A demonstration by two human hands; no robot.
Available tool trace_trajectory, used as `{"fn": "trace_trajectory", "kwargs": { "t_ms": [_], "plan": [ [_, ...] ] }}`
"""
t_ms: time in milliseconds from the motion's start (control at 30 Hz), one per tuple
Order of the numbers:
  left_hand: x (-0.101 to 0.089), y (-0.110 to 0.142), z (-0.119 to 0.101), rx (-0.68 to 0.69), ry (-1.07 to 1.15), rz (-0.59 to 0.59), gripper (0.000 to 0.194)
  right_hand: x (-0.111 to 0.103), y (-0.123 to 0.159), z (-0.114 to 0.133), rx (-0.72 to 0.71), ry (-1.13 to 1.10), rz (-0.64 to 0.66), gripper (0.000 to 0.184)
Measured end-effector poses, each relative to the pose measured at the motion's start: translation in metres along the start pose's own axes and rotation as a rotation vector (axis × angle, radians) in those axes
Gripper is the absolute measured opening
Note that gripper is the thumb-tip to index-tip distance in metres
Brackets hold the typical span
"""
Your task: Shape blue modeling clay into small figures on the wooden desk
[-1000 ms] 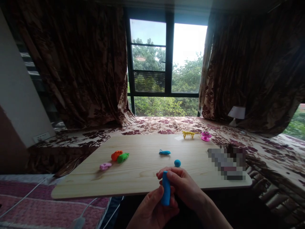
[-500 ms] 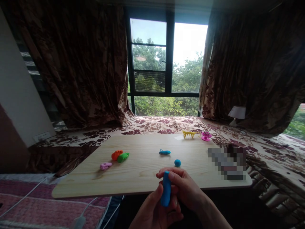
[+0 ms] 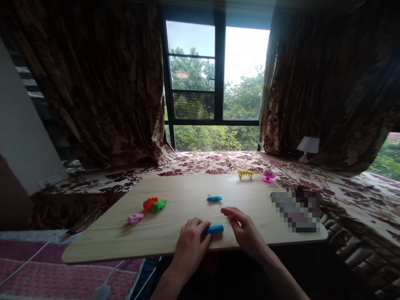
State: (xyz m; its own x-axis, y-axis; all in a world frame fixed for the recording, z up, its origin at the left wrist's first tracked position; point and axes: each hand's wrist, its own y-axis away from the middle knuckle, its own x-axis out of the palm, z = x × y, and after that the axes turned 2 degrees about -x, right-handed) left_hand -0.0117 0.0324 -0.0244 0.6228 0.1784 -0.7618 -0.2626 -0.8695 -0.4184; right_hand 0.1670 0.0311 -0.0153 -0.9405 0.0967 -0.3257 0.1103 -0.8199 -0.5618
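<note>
A blue modelling-clay roll (image 3: 216,229) lies on its side near the front edge of the wooden table. My left hand (image 3: 191,241) closes over its left end, thumb along the near side. To the right of the roll, my right hand (image 3: 246,231) hovers low over the table, fingers stretched forward and thumb apart. The blue ball is out of sight, its spot covered by the right fingers. Beyond the hands rests a small blue clay figure with a thin loop (image 3: 214,198).
Orange (image 3: 150,203), green (image 3: 159,206) and pink (image 3: 135,218) clay pieces sit at the left of the table (image 3: 103,237). At the back right stand a yellow figure (image 3: 245,174) and a magenta piece (image 3: 268,176). A blurred-out object (image 3: 295,212) lies at the right.
The blue clay roll has gone from upright between both hands to lying on the table under my left hand. My right hand has let go of it and moved right, over the ball's spot.
</note>
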Motion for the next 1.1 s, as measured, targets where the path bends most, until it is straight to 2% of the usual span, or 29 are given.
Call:
{"fn": "trace_trajectory", "kwargs": {
  "t_ms": [133, 233, 333, 433, 567, 667, 733, 933, 1000, 1100],
  "plan": [
    [0.001, 0.007, 0.012, -0.062, 0.087, -0.030, 0.048, 0.027, -0.004, 0.004, -0.065, 0.138, 0.096, 0.041],
    [-0.009, 0.020, 0.028, -0.120, 0.154, -0.081, 0.044, 0.041, 0.006, 0.006, -0.127, 0.323, 0.245, 0.043],
    [-0.025, 0.035, 0.038, -0.229, 0.237, -0.190, 0.041, 0.041, 0.027, 0.011, -0.210, 0.506, 0.377, 0.045],
    [-0.035, 0.044, 0.032, -0.340, 0.351, -0.263, 0.042, 0.036, 0.037, 0.016, -0.234, 0.604, 0.451, 0.049],
    [-0.039, 0.043, 0.016, -0.398, 0.483, -0.279, 0.044, 0.045, 0.010, 0.009, -0.139, 0.694, 0.437, 0.052],
    [-0.042, 0.041, 0.013, -0.427, 0.514, -0.264, 0.044, 0.052, -0.014, 0.000, -0.071, 0.733, 0.406, 0.051],
    [-0.046, 0.042, 0.016, -0.440, 0.509, -0.271, 0.045, 0.052, -0.011, 0.001, -0.077, 0.731, 0.403, 0.051],
    [-0.046, 0.045, 0.016, -0.451, 0.538, -0.283, 0.044, 0.035, 0.048, 0.025, -0.239, 0.640, 0.485, 0.053],
    [-0.043, 0.045, 0.012, -0.442, 0.558, -0.257, 0.044, 0.036, 0.043, 0.023, -0.218, 0.639, 0.481, 0.052],
    [-0.044, 0.044, 0.008, -0.442, 0.558, -0.236, 0.044, 0.045, 0.004, 0.007, -0.116, 0.681, 0.443, 0.052]
  ]
}}
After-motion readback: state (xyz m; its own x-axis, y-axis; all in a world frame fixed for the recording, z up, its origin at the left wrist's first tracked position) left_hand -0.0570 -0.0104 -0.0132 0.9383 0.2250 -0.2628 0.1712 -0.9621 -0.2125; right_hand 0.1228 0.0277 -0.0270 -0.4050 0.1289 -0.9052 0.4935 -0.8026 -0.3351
